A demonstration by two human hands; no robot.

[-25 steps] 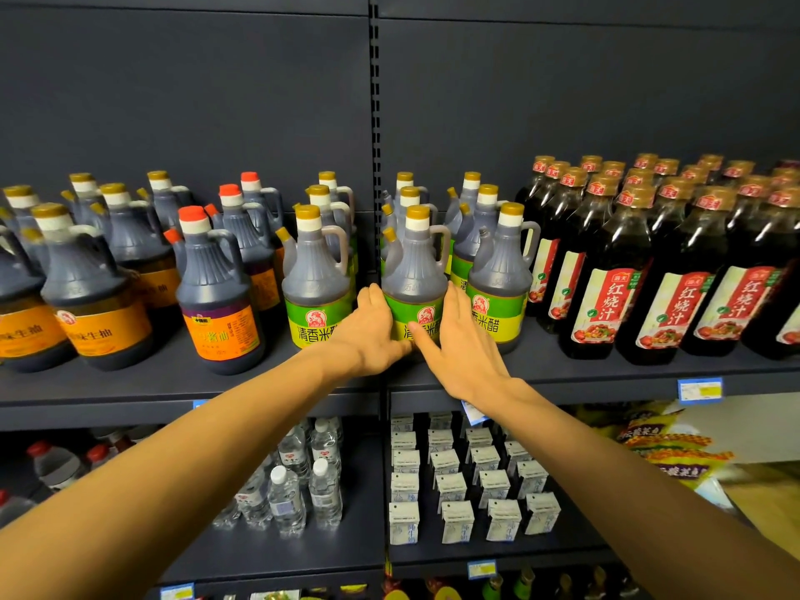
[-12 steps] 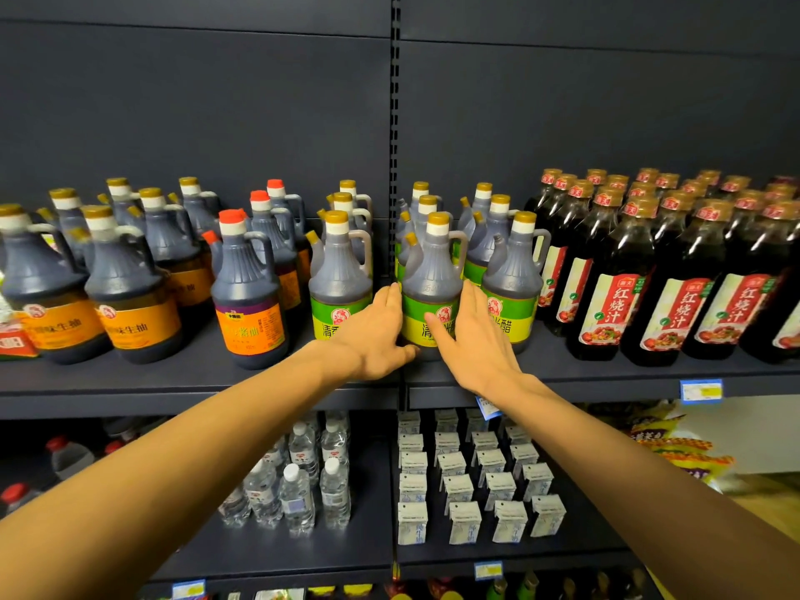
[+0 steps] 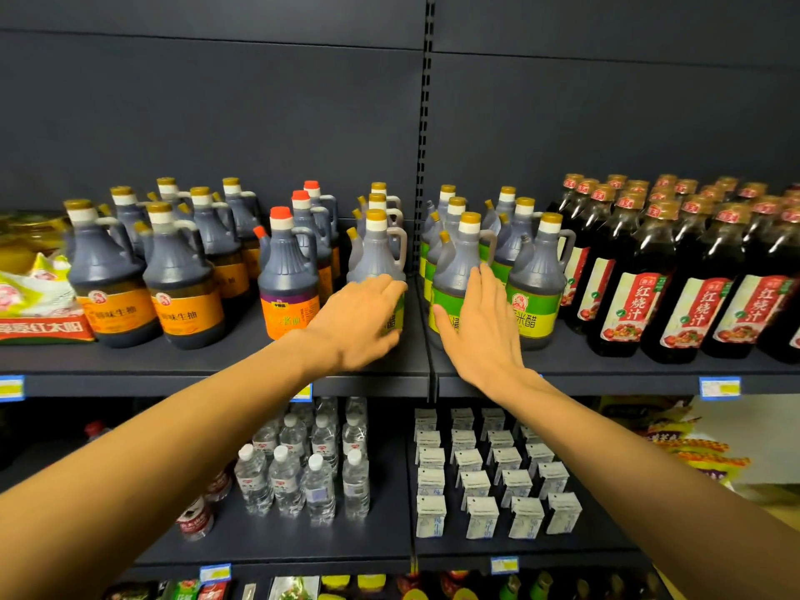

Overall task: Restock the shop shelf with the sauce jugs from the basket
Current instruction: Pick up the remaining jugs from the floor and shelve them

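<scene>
Dark sauce jugs with green labels and yellow caps stand in rows on the dark shop shelf, on both sides of the upright divider. My left hand lies on the front jug left of the divider, its fingers curved round the label. My right hand presses flat, fingers straight, against the front middle jug just right of the divider. Another green-label jug stands beside my right hand. The basket is out of view.
Orange-label jugs fill the shelf's left part, with a yellow bag at the far left. Tall red-label bottles crowd the right. Small water bottles and white cartons stand on the shelf below.
My left hand has left the middle jug and moved onto the jug left of the divider. My right hand stays on the middle jug. The view has shifted left.
</scene>
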